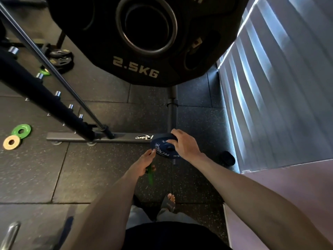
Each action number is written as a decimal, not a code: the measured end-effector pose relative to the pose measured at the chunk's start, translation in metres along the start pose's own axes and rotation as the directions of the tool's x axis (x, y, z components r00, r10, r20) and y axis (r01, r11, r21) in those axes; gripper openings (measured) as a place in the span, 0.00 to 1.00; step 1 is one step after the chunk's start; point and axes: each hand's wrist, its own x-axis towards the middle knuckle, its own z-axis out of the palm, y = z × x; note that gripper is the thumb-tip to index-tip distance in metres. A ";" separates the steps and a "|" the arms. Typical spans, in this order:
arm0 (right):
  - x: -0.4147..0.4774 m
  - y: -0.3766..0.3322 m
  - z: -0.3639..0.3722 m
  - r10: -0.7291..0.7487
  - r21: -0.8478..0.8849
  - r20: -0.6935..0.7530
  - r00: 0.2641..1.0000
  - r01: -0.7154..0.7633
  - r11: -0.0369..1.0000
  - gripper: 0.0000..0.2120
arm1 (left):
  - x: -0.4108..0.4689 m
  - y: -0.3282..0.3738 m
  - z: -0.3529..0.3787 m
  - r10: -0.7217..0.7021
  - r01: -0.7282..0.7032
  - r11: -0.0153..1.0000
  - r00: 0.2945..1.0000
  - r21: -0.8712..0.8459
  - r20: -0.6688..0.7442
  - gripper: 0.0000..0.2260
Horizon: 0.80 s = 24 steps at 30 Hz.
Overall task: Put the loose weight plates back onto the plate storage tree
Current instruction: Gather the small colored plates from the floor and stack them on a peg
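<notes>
A small blue plate [161, 148] marked ROGUE sits low on the storage tree, by its base bar [100, 137]. My right hand [183, 145] grips the plate's far edge and face. My left hand [144, 164] holds a thin green plate [150, 175] edge-on, and its fingertips touch the blue plate's near rim. A large black 2.5KG plate [137, 51] hangs on an upper peg close to the camera. Loose on the floor at left lie a green plate [21, 130] and a tan plate [11, 142].
The tree's slanted post [45, 98] with short chrome pegs runs down from the upper left. More black plates [60, 59] lie on the floor behind it. Window blinds [270, 87] and a ledge close off the right. My foot [169, 201] stands on the rubber mat.
</notes>
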 end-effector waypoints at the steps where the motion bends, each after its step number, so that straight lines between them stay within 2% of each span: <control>1: 0.001 0.001 0.000 -0.032 -0.028 -0.003 0.999 0.032 0.999 0.12 | 0.002 -0.001 0.000 0.010 -0.009 1.000 1.000 0.022 -0.011 0.20; 4: 0.012 0.001 -0.003 -0.096 -0.108 -0.035 0.995 0.092 0.990 0.15 | 0.005 -0.005 -0.002 0.007 -0.004 0.994 1.000 0.106 -0.030 0.21; 7: 0.031 0.000 -0.007 -0.095 -0.160 -0.065 0.993 0.083 0.984 0.17 | 0.002 -0.006 -0.007 -0.010 0.016 0.990 0.999 0.140 -0.045 0.21; 13: 0.080 0.003 -0.016 0.012 -0.260 -0.139 0.990 -0.048 0.964 0.18 | 0.000 -0.007 -0.010 0.000 0.023 0.993 0.981 0.113 -0.193 0.19; 17: 0.112 0.002 -0.026 0.068 -0.296 -0.225 0.972 -0.134 0.946 0.19 | 0.003 0.002 -0.014 0.049 0.010 0.982 0.950 0.188 -0.307 0.19; 20: 0.127 0.001 -0.031 0.124 -0.296 -0.271 0.955 -0.205 0.933 0.17 | 0.003 0.014 -0.017 0.067 -0.013 0.988 0.933 0.154 -0.353 0.19; 24: 0.128 -0.001 -0.031 0.142 -0.243 -0.271 0.952 -0.210 0.947 0.19 | 0.001 0.033 -0.016 0.044 -0.024 0.998 0.929 0.059 -0.368 0.20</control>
